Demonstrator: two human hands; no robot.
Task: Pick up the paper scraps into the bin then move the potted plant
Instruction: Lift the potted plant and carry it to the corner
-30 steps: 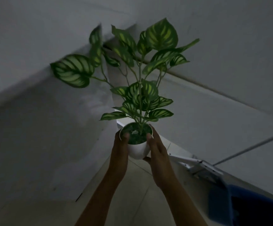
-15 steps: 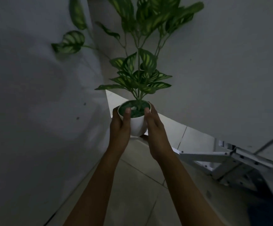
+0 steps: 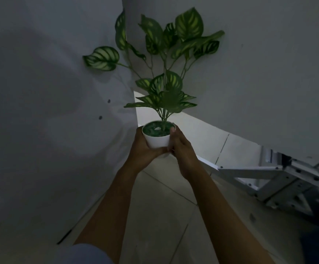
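Observation:
The potted plant (image 3: 157, 140) is a small white pot with tall stems and striped green leaves. It is held upright in the air in the room's corner, above the tiled floor. My left hand (image 3: 142, 149) wraps the pot's left side and underside. My right hand (image 3: 181, 149) clasps its right side, thumb on the rim. No paper scraps and no bin show clearly in this dim view.
White walls (image 3: 40, 111) meet in a corner just behind the leaves. A white metal table frame (image 3: 265, 174) stands at the right over the tiled floor (image 3: 155, 216). A dark blue shape (image 3: 318, 242) sits at the lower right edge.
The view has tilted down and the plant has sunk lower toward the corner. Both hands keep hold of the pot, and the left hand has slid further under it.

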